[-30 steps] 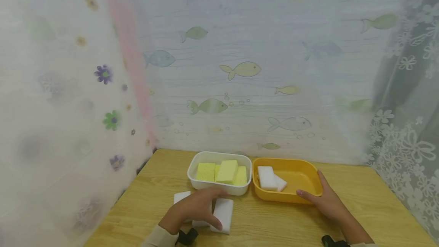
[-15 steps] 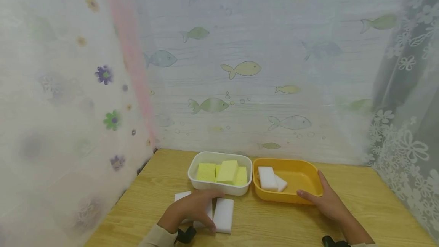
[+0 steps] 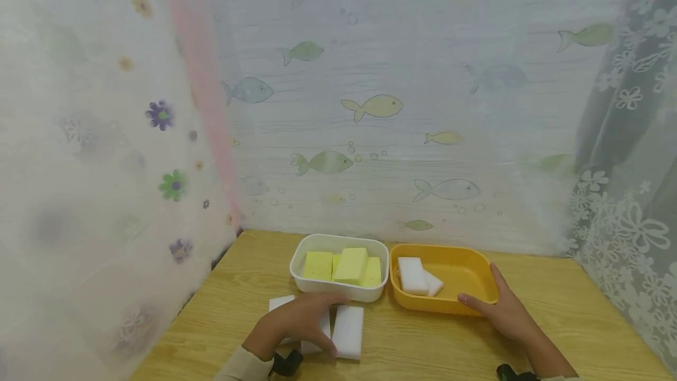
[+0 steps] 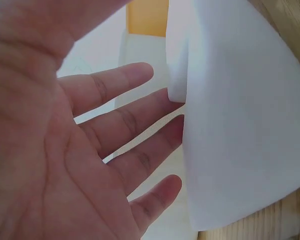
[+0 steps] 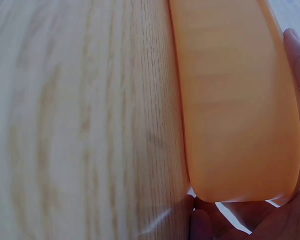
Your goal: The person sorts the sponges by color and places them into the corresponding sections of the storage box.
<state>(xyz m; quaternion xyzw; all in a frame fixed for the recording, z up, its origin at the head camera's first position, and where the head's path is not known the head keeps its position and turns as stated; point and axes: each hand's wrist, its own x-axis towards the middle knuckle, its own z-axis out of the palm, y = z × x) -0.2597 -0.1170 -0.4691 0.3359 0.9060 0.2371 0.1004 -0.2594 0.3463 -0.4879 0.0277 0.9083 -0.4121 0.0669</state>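
Observation:
Three white sponge blocks lie on the table at lower centre in the head view: a left block [image 3: 279, 303], a middle block [image 3: 325, 325] and a right block [image 3: 348, 333]. My left hand [image 3: 298, 319] is over the left and middle blocks, its thumb beside the right one. In the left wrist view its fingers [image 4: 134, 120] are spread and fairly straight, some tips meeting or passing behind a white block [image 4: 245, 125]. My right hand [image 3: 505, 313] grips the right end of an orange container [image 3: 433, 303], thumb on the front rim, fingers round the side. Two white blocks [image 3: 412, 276] lie inside it.
A white container [image 3: 338, 291] with several yellow sponge blocks [image 3: 351, 264] stands left of the orange one, close beside it. The wood-patterned table [image 3: 423, 346] backs onto a curtain [image 3: 391, 151] printed with fish. Flowered sheets [image 3: 95, 193] hang at both sides.
Over the last second, the right white block has shifted slightly rightward and the left thumb has drawn back a little to the left. My right hand and both containers stay put.

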